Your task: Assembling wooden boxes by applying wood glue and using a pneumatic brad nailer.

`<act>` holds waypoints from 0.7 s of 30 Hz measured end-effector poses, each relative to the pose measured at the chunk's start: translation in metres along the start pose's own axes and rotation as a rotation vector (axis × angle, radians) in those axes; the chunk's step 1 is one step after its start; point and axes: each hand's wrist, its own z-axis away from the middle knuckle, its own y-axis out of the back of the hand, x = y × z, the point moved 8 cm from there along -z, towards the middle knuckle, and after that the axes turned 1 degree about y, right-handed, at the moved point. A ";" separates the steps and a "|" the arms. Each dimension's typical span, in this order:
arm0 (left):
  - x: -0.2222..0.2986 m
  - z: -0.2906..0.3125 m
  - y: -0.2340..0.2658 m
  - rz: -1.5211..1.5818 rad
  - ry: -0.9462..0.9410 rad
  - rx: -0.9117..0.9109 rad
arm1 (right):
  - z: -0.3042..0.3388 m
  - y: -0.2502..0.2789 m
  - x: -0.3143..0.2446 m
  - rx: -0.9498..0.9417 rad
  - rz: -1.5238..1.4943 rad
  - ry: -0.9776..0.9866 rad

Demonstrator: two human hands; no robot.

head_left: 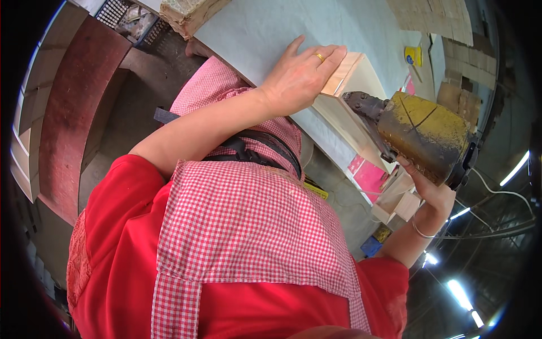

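Observation:
A pale wooden box (369, 73), long and open on one side, lies on the light grey tabletop. My left hand (302, 76) grips its near left corner, with the fingers along the end board and the thumb apart; a ring is on one finger. A worn yellow nail gun (423, 127) is held in my right hand (429, 189), whose fingers are mostly hidden behind the tool. The dark nose of the gun is at the end board's edge, just right of my left fingers; whether it touches the wood I cannot tell.
Across the grey tabletop (254, 34) are a yellow roll (414, 55) and stacked boards (437, 17). Small wooden pieces (405, 204) lie beside a pink sheet (370, 175). A reddish panel (76, 113) stands at left, near a blue basket (152, 33). A pale hose (511, 192) hangs at right.

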 end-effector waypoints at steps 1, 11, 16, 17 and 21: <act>0.000 0.000 0.000 -0.009 -0.001 0.000 | 0.000 0.000 -0.001 0.013 -0.008 0.017; 0.002 -0.001 0.003 0.018 0.007 0.030 | -0.001 0.001 0.007 0.038 -0.123 -0.040; 0.000 -0.001 0.002 0.010 0.017 0.042 | -0.007 0.000 0.007 -0.023 0.010 -0.035; 0.001 -0.001 0.002 0.014 0.018 0.055 | -0.008 -0.001 0.006 -0.054 0.058 -0.028; 0.003 -0.001 0.005 0.002 0.024 0.064 | -0.014 -0.004 0.002 -0.084 0.124 -0.008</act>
